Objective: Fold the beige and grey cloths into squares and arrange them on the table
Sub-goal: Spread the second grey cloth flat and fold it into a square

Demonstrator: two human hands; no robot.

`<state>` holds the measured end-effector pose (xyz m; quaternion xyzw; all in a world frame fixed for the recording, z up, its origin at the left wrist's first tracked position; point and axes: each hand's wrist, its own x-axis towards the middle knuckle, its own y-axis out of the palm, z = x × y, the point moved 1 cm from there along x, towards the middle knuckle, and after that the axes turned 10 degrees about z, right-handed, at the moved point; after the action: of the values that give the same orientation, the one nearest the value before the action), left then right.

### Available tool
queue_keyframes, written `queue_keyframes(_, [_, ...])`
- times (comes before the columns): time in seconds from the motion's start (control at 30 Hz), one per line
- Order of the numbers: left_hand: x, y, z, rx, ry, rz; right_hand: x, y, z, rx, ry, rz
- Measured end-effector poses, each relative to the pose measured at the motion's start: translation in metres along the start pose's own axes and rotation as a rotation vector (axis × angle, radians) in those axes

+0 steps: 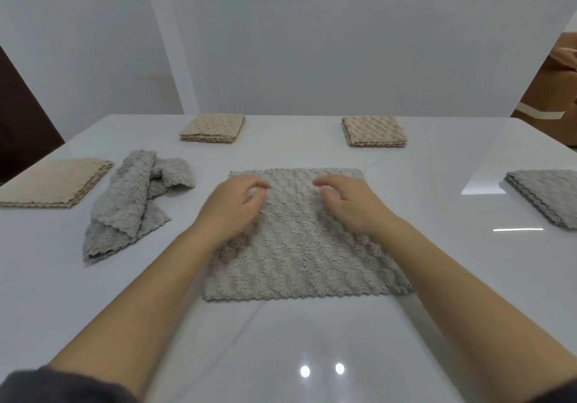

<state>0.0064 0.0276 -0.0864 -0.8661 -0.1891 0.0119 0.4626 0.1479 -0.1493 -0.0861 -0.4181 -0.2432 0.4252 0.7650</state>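
Head camera, sole view. We find the flat grey cloth (296, 256) at the centre of the white table (296, 340), its far portion doubled over toward the near side. The left hand (232, 202) and right hand (352, 202) rest on that doubled portion, near each other, fingers curled and pinching the fabric. We note a crumpled grey cloth (131, 202) just left of it, and a folded beige stack (53, 184) beyond that at the left edge. Two beige squares lie well apart along the far side, the far-left beige square (212, 128) and the far-right beige square (374, 131). A folded grey square (546, 196) lies at the right edge.
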Motion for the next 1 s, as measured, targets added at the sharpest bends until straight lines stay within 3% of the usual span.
queue_keyframes(0.17, [0.047,0.046,-0.006,0.372,-0.163,0.224,0.049,0.032,-0.005,-0.377,0.187,0.155])
queue_keyframes(0.3, [0.056,0.059,0.006,0.423,-0.265,0.347,0.057,0.035,-0.01,-0.392,0.244,0.179])
queue_keyframes(0.47, [0.051,0.051,0.017,0.443,-0.288,0.307,0.05,0.032,-0.023,-0.396,0.253,0.214])
queue_keyframes(0.6, [0.039,0.036,0.033,0.47,-0.45,0.216,0.036,0.018,-0.04,-0.415,0.41,0.105])
queue_keyframes(0.67, [0.036,0.038,0.021,0.44,-0.381,0.203,0.031,0.02,-0.029,-0.439,0.371,0.084])
queue_keyframes(0.73, [0.031,0.05,0.005,0.408,-0.199,0.261,0.027,0.032,-0.011,-0.44,0.225,0.134])
queue_keyframes(0.8, [0.022,0.055,0.005,0.43,-0.154,0.312,0.02,0.04,-0.008,-0.426,0.183,0.199])
queue_keyframes(0.93, [0.005,0.034,0.024,0.45,-0.479,0.172,0.004,0.025,-0.025,-0.421,0.399,0.128])
queue_keyframes(1.0, [-0.003,0.041,0.007,0.442,-0.36,0.16,-0.002,0.032,-0.011,-0.406,0.32,0.115])
